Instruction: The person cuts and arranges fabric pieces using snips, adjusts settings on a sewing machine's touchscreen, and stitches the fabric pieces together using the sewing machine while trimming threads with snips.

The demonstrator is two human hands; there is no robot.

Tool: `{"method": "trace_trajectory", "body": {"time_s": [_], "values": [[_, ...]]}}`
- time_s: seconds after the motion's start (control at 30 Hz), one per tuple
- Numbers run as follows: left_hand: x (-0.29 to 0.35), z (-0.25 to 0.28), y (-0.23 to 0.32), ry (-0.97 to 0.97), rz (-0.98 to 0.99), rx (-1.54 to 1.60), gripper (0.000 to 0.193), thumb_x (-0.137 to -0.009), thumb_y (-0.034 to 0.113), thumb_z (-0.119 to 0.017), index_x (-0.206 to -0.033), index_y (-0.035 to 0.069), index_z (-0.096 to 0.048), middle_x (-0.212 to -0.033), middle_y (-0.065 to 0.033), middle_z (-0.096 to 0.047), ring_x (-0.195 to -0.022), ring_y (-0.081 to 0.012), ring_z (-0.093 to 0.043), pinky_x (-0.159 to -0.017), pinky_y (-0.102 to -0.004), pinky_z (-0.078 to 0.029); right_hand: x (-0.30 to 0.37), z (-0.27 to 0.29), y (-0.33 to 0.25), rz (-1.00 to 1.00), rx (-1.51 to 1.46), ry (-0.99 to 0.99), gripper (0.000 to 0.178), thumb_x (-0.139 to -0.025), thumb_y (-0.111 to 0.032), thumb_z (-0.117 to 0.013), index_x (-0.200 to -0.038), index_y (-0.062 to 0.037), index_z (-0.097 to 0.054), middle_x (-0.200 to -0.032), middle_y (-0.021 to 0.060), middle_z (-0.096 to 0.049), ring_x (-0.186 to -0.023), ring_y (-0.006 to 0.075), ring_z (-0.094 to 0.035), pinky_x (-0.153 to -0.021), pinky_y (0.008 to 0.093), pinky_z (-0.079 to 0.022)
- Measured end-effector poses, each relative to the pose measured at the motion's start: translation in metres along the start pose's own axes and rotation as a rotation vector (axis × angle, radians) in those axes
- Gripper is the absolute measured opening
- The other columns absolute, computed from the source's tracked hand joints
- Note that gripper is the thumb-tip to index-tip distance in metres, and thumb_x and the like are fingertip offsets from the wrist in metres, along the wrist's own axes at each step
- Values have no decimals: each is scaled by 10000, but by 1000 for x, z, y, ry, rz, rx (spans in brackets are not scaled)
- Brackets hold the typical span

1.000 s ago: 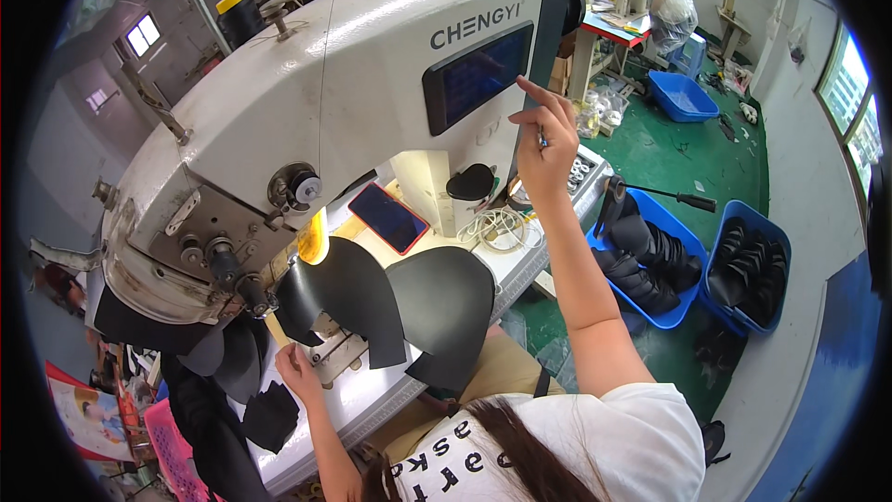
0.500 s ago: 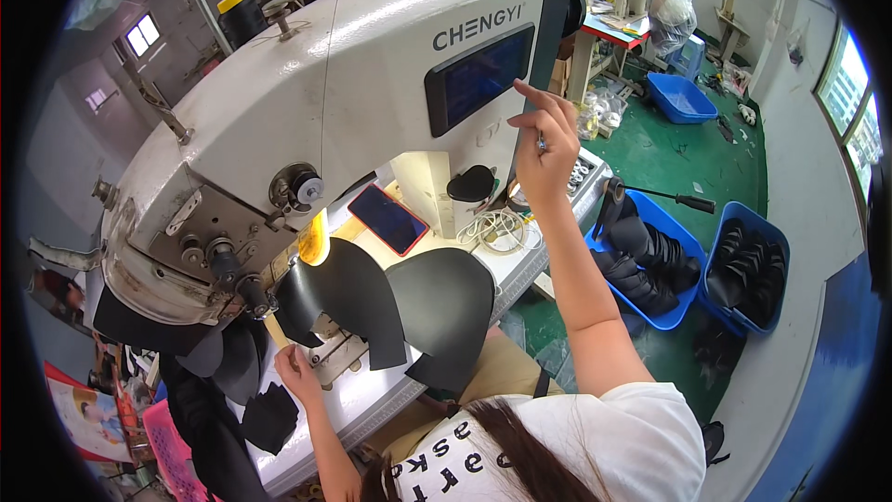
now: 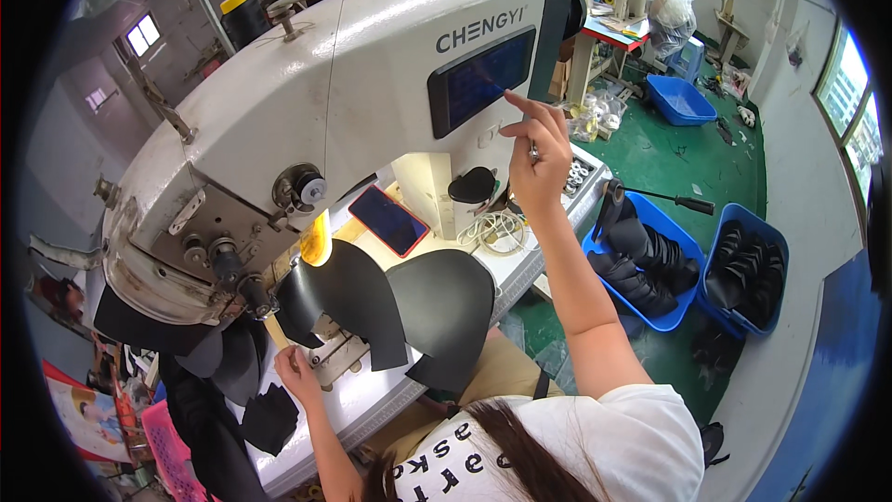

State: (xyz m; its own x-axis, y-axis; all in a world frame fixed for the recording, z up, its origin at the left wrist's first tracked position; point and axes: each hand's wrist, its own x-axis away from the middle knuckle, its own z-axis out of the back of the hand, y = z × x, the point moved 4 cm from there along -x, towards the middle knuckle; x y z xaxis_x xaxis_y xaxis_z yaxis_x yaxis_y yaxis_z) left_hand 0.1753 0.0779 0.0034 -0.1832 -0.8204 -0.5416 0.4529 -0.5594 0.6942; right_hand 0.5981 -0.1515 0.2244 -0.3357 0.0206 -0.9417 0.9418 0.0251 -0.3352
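A white industrial sewing machine fills the upper middle. My right hand is raised beside its dark touch screen. The index finger reaches out to the screen's lower right edge, the other fingers are loosely bent, and nothing is held. Whether the fingertip touches the glass I cannot tell. Below the machine's head, my left hand is closed on the lower end of a narrow pale yellow stick. The stick's upper end is by the needle area. Curved black sheet pieces lie just right of that hand.
On the table, a red-edged phone lies near a coiled white cable. Blue bins with stacked black pieces stand on the green floor at right. Black material hangs at the left table edge, beside a pink basket.
My right hand has moved slightly left and down, bringing its index fingertip over the screen's lower right edge. My left hand stays at the stick.
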Motion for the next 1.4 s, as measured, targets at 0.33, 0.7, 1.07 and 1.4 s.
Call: {"method": "trace_trajectory", "body": {"time_s": [0.33, 0.7, 1.07, 1.4], "values": [[-2, -3, -5, -21, 23, 17, 93, -861, 54, -544, -912, -23, -558, -884, -113, -526, -848, -246, -501, -757, -322, -394, -4, -7, -27, 160, -29, -37, 155, -558, 74, -532, -660, -36, -570, -1052, 70, -664, -938, 263, -572, -763, 342, -407], [-1, 5, 1, -35, 33, -29, 104, -864, 68, -545, -913, -24, -553, -883, -128, -529, -856, -261, -508, -761, -334, -399, -11, -8, -39, 186, -9, -14, 164, -557, 93, -527, -665, -25, -561, -1057, 95, -657, -941, 275, -562, -756, 342, -423], [2, 17, 107, 123, -428, 6, 766, -625, 413, -798, -1192, 43, -439, -1234, -191, -428, -1140, -372, -408, -973, -478, -306, 119, -70, -124, 317, -517, -556, 401, -682, -37, -715, -1073, -58, -631, -1184, 163, -564, -457, 73, -468, -453, 233, -424], [-37, 15, 134, 151, -774, -122, 522, -568, -40, -628, -1074, 42, -535, -1193, -164, -516, -1103, -366, -495, -924, -478, -410, 155, -136, -158, 427, -549, -523, 478, -567, 4, -681, -1042, -20, -629, -1057, 182, -602, -620, 235, -582, -554, 295, -494]]}}
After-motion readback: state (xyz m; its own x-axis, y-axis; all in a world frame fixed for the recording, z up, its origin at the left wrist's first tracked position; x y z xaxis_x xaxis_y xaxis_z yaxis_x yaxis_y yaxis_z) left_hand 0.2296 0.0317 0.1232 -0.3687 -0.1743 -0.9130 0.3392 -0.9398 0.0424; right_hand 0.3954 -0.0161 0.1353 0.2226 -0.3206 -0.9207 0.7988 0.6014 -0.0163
